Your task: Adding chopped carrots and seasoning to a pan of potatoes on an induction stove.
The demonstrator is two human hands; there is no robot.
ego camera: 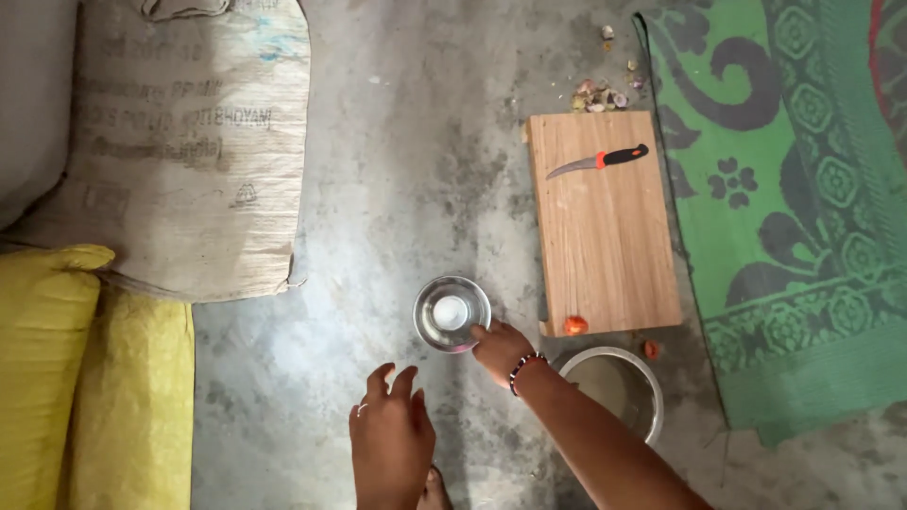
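Observation:
A small steel bowl [452, 314] with something white in its middle stands on the concrete floor. My right hand [501, 350], with a beaded bracelet at the wrist, touches the bowl's near right rim with its fingertips. My left hand [391, 436] hovers just below the bowl, fingers spread, holding nothing. A wooden cutting board [605, 227] lies to the right, with a knife [598, 161] with a black and orange handle on its far end. A small red piece [575, 325] sits at the board's near edge.
A larger steel bowl [619, 385] stands beside my right forearm. Vegetable peels [597, 95] lie beyond the board. A green patterned mat [794, 189] covers the right side. A jute sack [189, 151] and yellow sacks [85, 378] fill the left.

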